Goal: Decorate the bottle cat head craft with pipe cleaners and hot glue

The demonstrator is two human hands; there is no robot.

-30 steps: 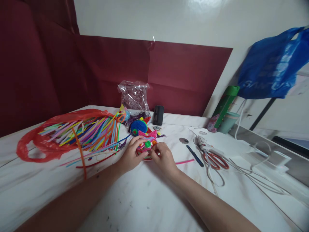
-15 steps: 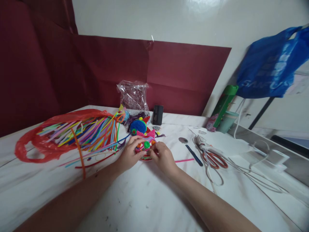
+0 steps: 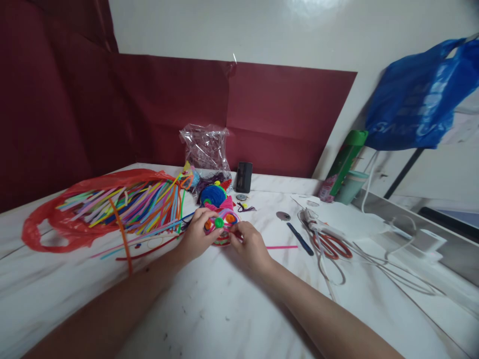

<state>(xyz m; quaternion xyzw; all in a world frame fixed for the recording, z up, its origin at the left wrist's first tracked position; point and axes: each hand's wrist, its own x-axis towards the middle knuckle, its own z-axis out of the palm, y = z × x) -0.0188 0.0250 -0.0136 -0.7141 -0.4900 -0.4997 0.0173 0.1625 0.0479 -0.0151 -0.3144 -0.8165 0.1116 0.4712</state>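
Between my hands is a colourful pipe-cleaner animal figure (image 3: 225,213), with pink pointed ears, two orange eye-like rounds and a green round in the middle. My left hand (image 3: 197,234) grips its left side, fingers on top and thumb low at the front. At the right side, my right hand (image 3: 251,247) pinches the lower edge with thumb and forefinger; its fingertips partly hide what lies between them. Just behind stands a blue pipe-cleaner figure (image 3: 212,195) with red and green parts. A pink pipe cleaner (image 3: 282,247) lies on the table right of my right hand.
Many coloured pipe cleaners (image 3: 149,207) lie on a red plastic bag (image 3: 45,244) at left. A clear plastic bag (image 3: 205,147) and a black box (image 3: 244,177) stand behind. Orange-handled scissors (image 3: 333,247), a dark blue strip-like tool (image 3: 300,239) and white cables (image 3: 404,284) lie at right.
The animal figure has shifted slightly left and turned, so both orange rounds now show. My left hand has moved a little left and down with it; my right hand stays at its side.
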